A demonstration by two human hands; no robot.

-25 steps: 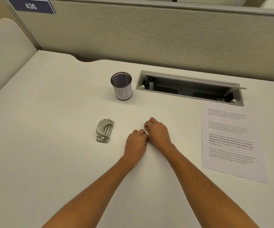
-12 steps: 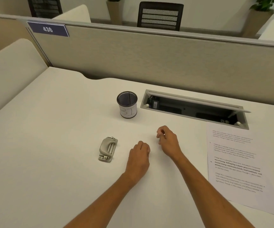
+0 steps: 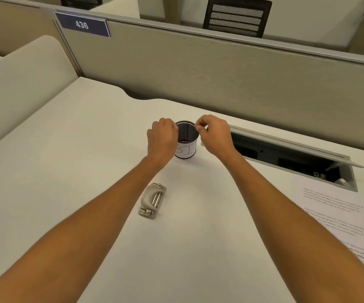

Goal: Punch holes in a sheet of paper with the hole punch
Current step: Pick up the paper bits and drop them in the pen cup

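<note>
Paper (image 3: 338,217), a single printed sheet, lies flat at the desk's (image 3: 67,171) right edge, well apart from both hands, while the hole punch (image 3: 151,201) sits on the desk between the forearms, untouched. A person's left hand (image 3: 161,138) is at the left side of a black mesh cup (image 3: 186,139), its fingers curled toward the rim; whether they actually grip the rim cannot be told. The right hand (image 3: 216,136) hovers by the cup's right rim, thumb and forefinger drawn together as if pinching something too small to make out. An open cable hatch (image 3: 286,154) lies behind the sheet. Judging by its look, the sheet is light, limp and easily creased, best slid off the desk edge or lifted by a corner and held by one long edge for feeding. The punch appears to be small, rigid metal, heavy enough to stay put; it would best be steadied at its base and pressed on the lever's raised end.
</note>
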